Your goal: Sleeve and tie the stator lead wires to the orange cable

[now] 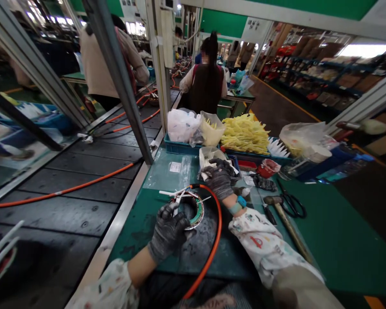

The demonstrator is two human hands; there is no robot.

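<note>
My left hand, in a dark grey glove, is closed on the near left side of a ring-shaped motor stator. White sleeved leads stick up from the stator beside my fingers, and a thick orange cable runs to its far side. My right hand, also gloved, is over a small tray with a clear plastic bag in it. Its fingers are bent together near something whitish; what they hold is hidden.
Behind the tray, blue bins hold yellow sleeves and white bags. A hammer, black scissors and a red cup lie to the right. A metal post and a slatted conveyor are on the left. Co-workers sit ahead.
</note>
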